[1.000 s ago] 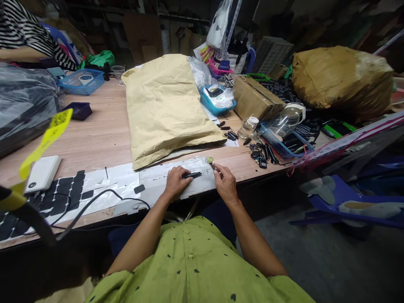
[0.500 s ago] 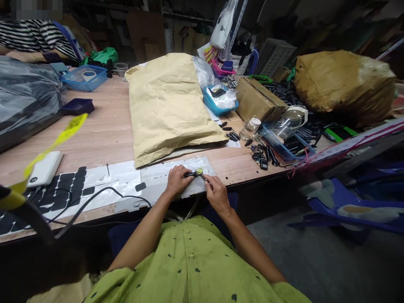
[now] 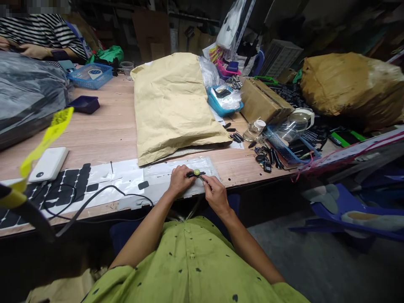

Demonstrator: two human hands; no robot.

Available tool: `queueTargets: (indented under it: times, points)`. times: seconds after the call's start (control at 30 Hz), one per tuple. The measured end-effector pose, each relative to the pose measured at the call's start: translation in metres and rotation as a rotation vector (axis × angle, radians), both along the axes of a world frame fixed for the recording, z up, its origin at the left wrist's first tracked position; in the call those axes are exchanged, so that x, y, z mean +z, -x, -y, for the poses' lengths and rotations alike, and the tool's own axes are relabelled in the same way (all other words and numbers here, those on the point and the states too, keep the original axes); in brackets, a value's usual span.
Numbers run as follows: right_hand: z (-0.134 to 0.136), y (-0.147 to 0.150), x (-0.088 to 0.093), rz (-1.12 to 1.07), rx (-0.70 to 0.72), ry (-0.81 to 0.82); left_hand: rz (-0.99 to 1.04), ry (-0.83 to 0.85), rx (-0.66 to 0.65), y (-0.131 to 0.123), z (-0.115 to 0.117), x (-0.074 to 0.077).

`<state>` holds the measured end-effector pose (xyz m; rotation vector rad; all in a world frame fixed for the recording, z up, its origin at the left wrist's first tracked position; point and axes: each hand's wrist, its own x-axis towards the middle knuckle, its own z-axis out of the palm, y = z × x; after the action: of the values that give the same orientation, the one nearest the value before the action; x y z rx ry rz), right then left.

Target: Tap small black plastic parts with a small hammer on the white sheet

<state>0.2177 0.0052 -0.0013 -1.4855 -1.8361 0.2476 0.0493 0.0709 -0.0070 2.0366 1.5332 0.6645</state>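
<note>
My left hand (image 3: 181, 180) is closed, its fingertips pinching one end of a small black piece with a round yellow-green disc (image 3: 197, 172) on it. From the other side comes my right hand (image 3: 216, 192), its fingers pressed around a thin metallic tool (image 3: 201, 177) whose tip meets the disc. Tool and disc are too small to make out in detail. Both hands work over a white, plastic-covered sheet (image 3: 164, 172) at the table's front edge. Just left of it lie a dark oval sticker (image 3: 143, 185) and a white sheet of black stickers (image 3: 75, 181).
A big tan paper sack (image 3: 176, 105) lies behind my hands. Rightward are a blue basket (image 3: 285, 147), a clear jar (image 3: 254, 130) and a cardboard box (image 3: 265, 101). A white box-shaped device (image 3: 49, 164) and black cable (image 3: 104, 189) are at left. Another person in stripes (image 3: 47, 33) sits beyond.
The view has shifted slightly, so the table appears a little further right. Both hands keep their grip, with the disc and tool tip slightly turned. The other person's hands now show at the upper left.
</note>
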Motion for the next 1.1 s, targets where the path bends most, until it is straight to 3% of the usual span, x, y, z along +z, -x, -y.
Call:
queueTargets:
  times: [0.17, 0.33, 0.5, 0.67, 0.77, 0.97, 1.1]
  points:
    - [-0.025, -0.035, -0.001, 0.127, -0.22, -0.019, 0.014, 0.004, 0.004, 0.0, -0.001, -0.002]
    - [-0.053, -0.069, -0.013, 0.297, -0.447, 0.026, 0.029, 0.026, -0.012, 0.002, -0.002, -0.003]
    - [-0.059, -0.071, -0.027, 0.374, -0.524, -0.004, 0.038, 0.02, -0.036, 0.006, -0.002, -0.006]
    - [-0.059, -0.064, -0.029, 0.407, -0.545, -0.038, 0.029, 0.013, -0.063, 0.01, -0.001, -0.005]
    - [-0.059, -0.063, -0.028, 0.406, -0.547, -0.025, 0.018, -0.054, -0.131, 0.019, 0.014, -0.004]
    - [-0.057, -0.06, -0.026, 0.372, -0.546, 0.031, -0.056, -0.201, -0.29, 0.05, 0.07, -0.008]
    - [-0.057, -0.061, -0.025, 0.361, -0.547, 0.046, -0.133, -0.202, -0.346, 0.056, 0.084, -0.009]
